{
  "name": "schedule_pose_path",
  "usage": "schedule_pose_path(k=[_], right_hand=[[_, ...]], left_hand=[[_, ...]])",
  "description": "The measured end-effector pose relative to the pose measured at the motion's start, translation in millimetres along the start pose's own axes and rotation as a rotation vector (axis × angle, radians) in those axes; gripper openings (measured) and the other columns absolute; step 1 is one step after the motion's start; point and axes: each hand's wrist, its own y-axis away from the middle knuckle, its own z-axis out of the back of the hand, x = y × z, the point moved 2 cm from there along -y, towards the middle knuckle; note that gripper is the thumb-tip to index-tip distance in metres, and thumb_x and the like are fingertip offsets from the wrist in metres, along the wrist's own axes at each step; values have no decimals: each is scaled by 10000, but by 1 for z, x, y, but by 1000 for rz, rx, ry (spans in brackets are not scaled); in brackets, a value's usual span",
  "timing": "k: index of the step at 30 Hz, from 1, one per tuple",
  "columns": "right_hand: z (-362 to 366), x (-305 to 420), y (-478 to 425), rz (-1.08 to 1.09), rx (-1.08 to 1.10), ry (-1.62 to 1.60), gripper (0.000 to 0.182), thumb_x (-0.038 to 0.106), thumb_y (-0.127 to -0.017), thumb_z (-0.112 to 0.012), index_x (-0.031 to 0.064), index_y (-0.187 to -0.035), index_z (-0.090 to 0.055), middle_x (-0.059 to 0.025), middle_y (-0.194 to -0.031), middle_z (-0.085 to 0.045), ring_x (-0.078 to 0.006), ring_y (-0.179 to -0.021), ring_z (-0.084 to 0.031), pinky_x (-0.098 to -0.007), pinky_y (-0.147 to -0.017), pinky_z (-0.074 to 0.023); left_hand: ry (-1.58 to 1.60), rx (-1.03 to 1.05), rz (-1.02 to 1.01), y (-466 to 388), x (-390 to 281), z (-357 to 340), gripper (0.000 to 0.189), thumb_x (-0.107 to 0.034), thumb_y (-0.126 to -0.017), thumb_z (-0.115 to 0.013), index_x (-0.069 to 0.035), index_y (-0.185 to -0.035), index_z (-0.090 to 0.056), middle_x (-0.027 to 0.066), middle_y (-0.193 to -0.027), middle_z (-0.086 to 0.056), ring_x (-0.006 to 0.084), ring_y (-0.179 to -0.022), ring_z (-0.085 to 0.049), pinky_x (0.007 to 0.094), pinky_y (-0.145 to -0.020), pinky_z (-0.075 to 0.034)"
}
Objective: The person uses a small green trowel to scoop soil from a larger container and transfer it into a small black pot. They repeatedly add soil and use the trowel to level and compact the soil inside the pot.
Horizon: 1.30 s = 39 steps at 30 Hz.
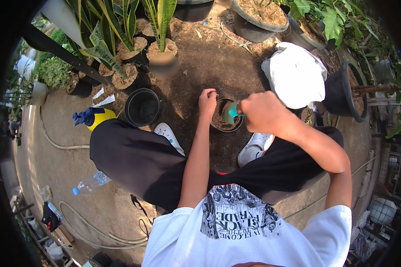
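Note:
My right hand grips the handle of a turquoise hand trowel. The trowel's blade dips into a small pot that stands on the ground between my feet. Brown soil lies inside this pot, around the blade. At the pot's left rim is my left hand, its fingers curled over the edge. The far part of the rim is partly hidden by my hands. To the left stands a black plastic pot with a dark inside. A white sack lies beyond my right hand.
Potted snake plants stand at the far left. A yellow spray bottle with a blue head is beside my left knee. A clear plastic bottle and a garden hose lie on the ground. A large black pot leans at right.

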Motion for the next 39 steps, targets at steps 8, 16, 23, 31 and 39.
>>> schedule_pose_path(k=[8,16,23,31,39], right_hand=[[-16,-8,-4,-12,-1,-46,314,113,-666,-714,111,-973,-781,-175,-760,-711,-332,-793,-718,-430,-691,-567],[-43,-16,-8,28,49,-8,218,132,-682,-687,100,-880,-772,-168,-785,-720,-336,-818,-727,-429,-686,-574],[-30,-18,-16,98,-8,-61,258,121,-691,-678,103,-928,-780,-167,-786,-723,-334,-831,-726,-428,-692,-572],[-42,-27,-12,52,20,-58,258,105,-687,-676,81,-927,-769,-178,-783,-717,-344,-830,-720,-442,-710,-571],[-28,-38,-11,106,54,-35,249,127,-714,-682,101,-946,-768,-159,-821,-730,-348,-845,-721,-443,-714,-569]], left_hand=[[24,-78,-23,-1,2,1,277,-144,-947,-595,15,-1174,-609,126,-916,-729,189,-863,-698,314,-757,-524],[133,-150,59,9,-22,23,872,-185,-940,-676,-35,-1589,-114,275,-1122,-671,291,-994,-708,365,-902,-537],[333,44,7,-1,-17,37,1078,-485,-975,-598,-129,-1563,232,280,-1644,-83,381,-1533,-131,613,-1192,-39],[500,23,86,8,-23,39,952,-296,-988,-632,-91,-1602,66,231,-1233,-679,367,-1363,-488,519,-1193,-188],[-162,-46,-77,18,-22,33,850,-190,-908,-724,-1,-1570,-225,220,-1065,-731,259,-1081,-669,390,-1082,-394]])
